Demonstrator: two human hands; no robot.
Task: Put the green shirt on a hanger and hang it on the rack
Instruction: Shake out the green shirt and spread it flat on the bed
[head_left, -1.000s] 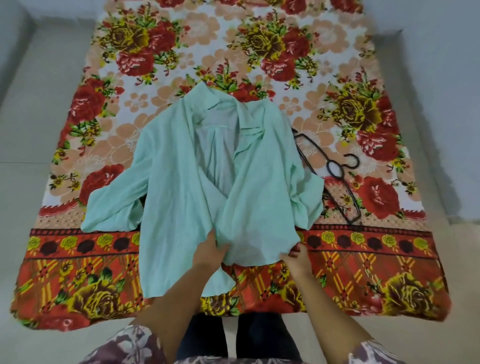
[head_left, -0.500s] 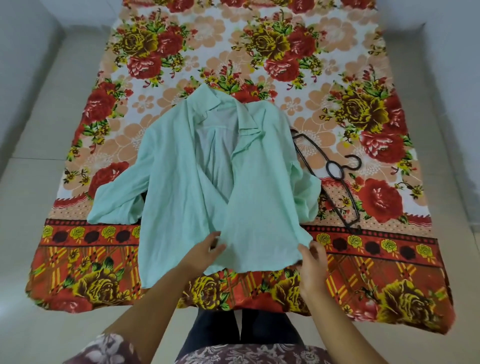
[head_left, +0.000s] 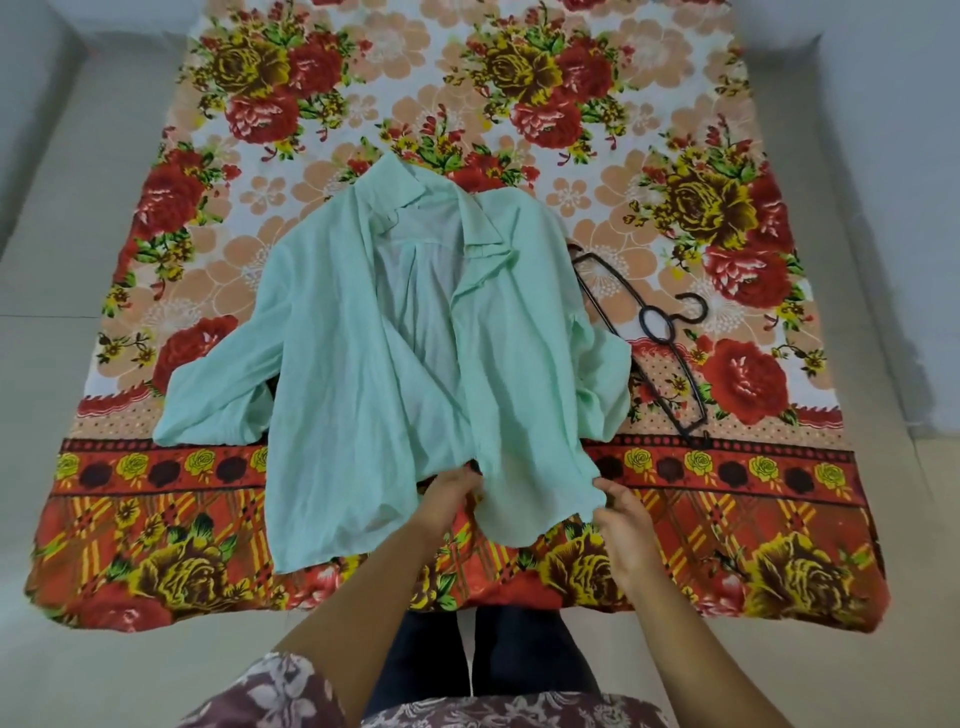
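Observation:
The pale green shirt (head_left: 363, 374) lies face up and unbuttoned on a flowered sheet (head_left: 675, 130), collar away from me, sleeves spread to both sides. My left hand (head_left: 449, 496) grips the inner edge of the shirt's right front panel near the hem. My right hand (head_left: 621, 512) pinches the outer corner of that same panel. A black hanger (head_left: 657, 332) lies on the sheet just right of the shirt, its hook pointing right; part of it is tucked under the shirt's sleeve. No rack is in view.
The sheet is spread on a pale tiled floor (head_left: 52, 260). Grey walls rise at the far left and along the right side. My legs in dark trousers (head_left: 483, 660) stand at the sheet's near edge.
The right front panel's hem has been drawn toward me and smoothed. My hands shifted slightly along the hem, and the camera moved in closer.

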